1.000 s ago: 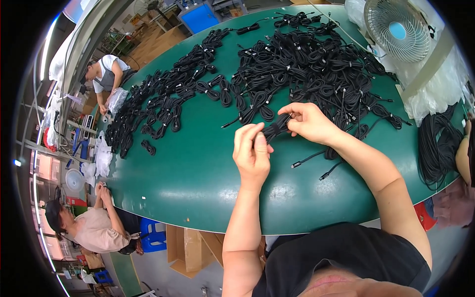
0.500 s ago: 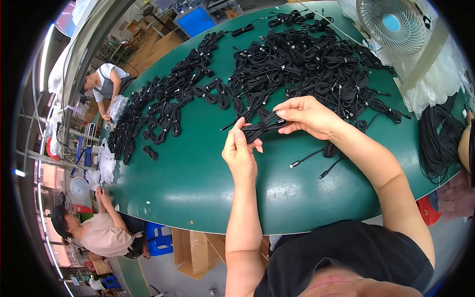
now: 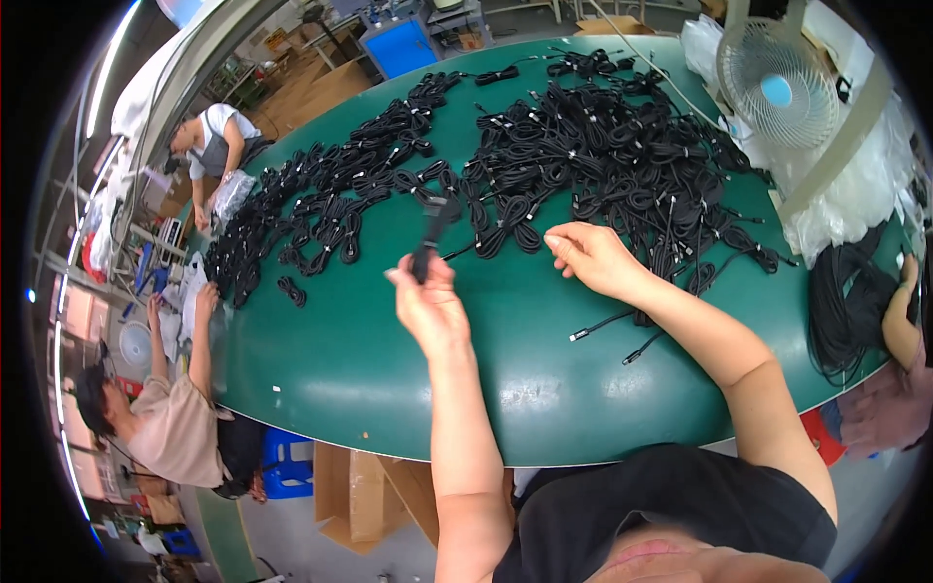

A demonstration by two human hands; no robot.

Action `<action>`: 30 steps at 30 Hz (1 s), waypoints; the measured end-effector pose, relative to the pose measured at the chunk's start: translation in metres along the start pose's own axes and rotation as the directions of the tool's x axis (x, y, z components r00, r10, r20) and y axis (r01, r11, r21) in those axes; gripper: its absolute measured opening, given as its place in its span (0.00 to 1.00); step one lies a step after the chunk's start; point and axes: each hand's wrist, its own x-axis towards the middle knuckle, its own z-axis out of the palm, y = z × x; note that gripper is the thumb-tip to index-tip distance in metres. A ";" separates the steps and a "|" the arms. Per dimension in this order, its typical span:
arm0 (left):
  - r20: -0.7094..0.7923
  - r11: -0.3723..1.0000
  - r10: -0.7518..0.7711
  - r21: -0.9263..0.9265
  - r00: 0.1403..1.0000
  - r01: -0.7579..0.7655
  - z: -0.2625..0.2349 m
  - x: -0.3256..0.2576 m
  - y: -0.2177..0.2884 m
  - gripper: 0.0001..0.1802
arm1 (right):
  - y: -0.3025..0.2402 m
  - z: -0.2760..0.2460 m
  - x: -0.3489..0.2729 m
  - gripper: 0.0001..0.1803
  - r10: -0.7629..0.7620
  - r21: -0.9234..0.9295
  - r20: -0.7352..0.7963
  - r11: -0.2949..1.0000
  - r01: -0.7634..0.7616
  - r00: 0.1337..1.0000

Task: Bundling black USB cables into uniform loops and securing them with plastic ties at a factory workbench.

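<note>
In my left hand [image 3: 433,309] is a coiled black cable [image 3: 433,231], blurred by motion. Its lower end sits between the thumb and fingers, and its upper end points away from me toward a row of similar cables. My right hand [image 3: 595,258] is apart from it, over the near edge of a big heap of bundled black cables [image 3: 593,146]. The fingers of that hand are curled, thumb near the forefinger, and nothing shows in them. Below it, two loose cable ends with metal plugs [image 3: 580,336] lie on the green table [image 3: 525,389].
A band of bundled cables [image 3: 335,185] curves along the table's left side. At the right stand a fan [image 3: 777,89], a post and clear plastic bags, with a large black cable coil [image 3: 841,316] beside another person's arm. Two people [image 3: 175,418] work at the left.
My left hand has moved left with the coiled cable, which has swung away from me. My right hand has let go of the cable. The person at the lower left has raised their arms.
</note>
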 end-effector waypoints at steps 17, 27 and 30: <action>0.105 0.684 -0.594 0.587 0.797 0.432 0.000 -0.019 -0.018 0.19 | -0.020 0.021 0.048 0.10 -0.441 -0.775 0.260 0.436 0.459 0.859; 0.356 0.857 -0.515 0.215 0.780 0.468 0.003 -0.021 -0.021 0.12 | -0.044 0.004 -0.009 0.19 -0.661 -0.429 0.145 0.629 0.649 0.737; 0.448 0.794 -0.595 0.204 0.667 0.572 0.012 -0.027 -0.011 0.16 | -0.057 -0.007 -0.007 0.20 -0.746 -0.609 0.172 0.433 0.664 0.644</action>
